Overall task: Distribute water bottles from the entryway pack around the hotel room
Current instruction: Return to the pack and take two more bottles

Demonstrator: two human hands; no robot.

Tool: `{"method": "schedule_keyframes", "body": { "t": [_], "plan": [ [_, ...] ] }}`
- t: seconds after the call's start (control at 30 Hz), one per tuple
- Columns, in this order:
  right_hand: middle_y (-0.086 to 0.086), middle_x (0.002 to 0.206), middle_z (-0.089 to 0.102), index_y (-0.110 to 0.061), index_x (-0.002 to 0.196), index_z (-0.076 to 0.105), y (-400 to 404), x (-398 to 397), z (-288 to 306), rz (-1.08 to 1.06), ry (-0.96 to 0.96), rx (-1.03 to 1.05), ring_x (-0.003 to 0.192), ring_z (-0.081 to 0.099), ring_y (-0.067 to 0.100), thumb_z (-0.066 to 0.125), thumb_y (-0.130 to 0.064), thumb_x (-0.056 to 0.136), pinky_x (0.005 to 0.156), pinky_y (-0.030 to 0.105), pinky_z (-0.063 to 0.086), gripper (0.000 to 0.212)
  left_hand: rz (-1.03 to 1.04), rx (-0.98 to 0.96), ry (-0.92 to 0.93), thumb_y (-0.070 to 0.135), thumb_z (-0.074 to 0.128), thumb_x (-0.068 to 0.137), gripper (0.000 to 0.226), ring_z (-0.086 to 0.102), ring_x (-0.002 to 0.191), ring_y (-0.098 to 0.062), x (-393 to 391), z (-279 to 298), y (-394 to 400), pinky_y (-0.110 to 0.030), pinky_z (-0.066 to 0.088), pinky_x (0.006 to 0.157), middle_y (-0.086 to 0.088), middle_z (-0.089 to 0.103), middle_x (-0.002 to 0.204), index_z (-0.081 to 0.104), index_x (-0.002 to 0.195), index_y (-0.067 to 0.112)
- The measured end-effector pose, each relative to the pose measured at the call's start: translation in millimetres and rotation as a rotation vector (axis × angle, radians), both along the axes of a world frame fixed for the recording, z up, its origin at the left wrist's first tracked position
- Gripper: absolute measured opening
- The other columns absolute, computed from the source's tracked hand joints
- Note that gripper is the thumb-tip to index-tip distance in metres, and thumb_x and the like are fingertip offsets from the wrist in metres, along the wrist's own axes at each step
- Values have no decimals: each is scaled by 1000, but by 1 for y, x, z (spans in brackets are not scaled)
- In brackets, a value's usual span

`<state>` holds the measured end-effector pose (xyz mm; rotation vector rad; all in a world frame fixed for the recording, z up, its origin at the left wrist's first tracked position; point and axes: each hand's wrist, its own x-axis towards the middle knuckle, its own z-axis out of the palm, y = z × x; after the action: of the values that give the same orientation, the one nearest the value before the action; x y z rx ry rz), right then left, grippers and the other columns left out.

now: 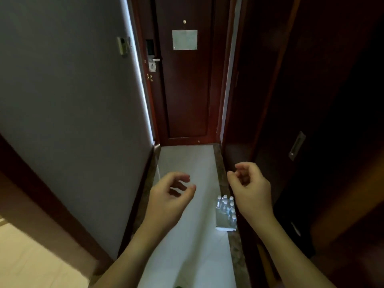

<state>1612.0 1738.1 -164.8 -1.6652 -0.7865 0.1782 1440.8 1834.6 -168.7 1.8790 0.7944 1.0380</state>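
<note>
I'm looking down a narrow hotel entryway: the dark red entrance door [187, 80] closes off the far end, a pale grey wall [68, 96] runs along my left, and dark wooden closet panels [311, 100] with a recessed metal pull [297, 145] line my right. The floor [187, 163] is pale tile with a mottled stone border along both edges. The pack of water bottles [226, 213] sits on the floor against the right-hand border, just beside the closet base — small clear bottles with white caps, upright in a wrapped tray, and it looks untouched to me. Both my hands hang in the air above the floor, well apart from the pack and holding nothing: the left hand [170, 196] is loosely curled with fingers half open, the right hand [249, 188] curled a little tighter, thumb near the fingertips. I judge this as the very start — the approach to the pack, nothing yet handed out. Next I would need to step closer, bend down low on the right side, and get a grip on a bottle or open the wrap; whether the wrap is already torn I cannot tell.
</note>
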Motion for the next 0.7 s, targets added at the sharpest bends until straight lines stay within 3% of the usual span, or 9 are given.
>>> {"method": "schedule_keyframes", "body": {
  "t": [0.27,0.4,0.53,0.7],
  "plan": [
    [-6,75,62,-17,98,64,126,119,-12,-229,48,-58,61,55,-2,72,-14,86,61,13,47,15,-200,-111,64,13,75,83,19,65,80,-5,141,-23,164,-16,52,64,12,69,93,69,94,27],
    [-10,71,59,-19,97,63,151,175,-32,-355,103,-84,57,54,-1,72,-16,86,60,18,47,15,-305,-129,115,10,75,83,18,64,80,-5,210,-34,213,-15,52,63,9,69,93,70,95,21],
    [-9,70,60,-21,96,63,172,227,-64,-424,171,-89,57,55,0,72,-15,86,62,26,50,15,-354,-187,153,7,73,84,24,63,80,-6,275,-61,245,-13,51,63,9,69,90,67,93,29],
    [-10,69,63,-33,87,59,212,303,-117,-460,219,-115,61,60,0,74,-17,83,65,25,50,22,-371,-211,274,15,73,84,20,64,87,-1,355,-113,278,-18,51,81,14,69,92,68,96,30]
  ]
}}
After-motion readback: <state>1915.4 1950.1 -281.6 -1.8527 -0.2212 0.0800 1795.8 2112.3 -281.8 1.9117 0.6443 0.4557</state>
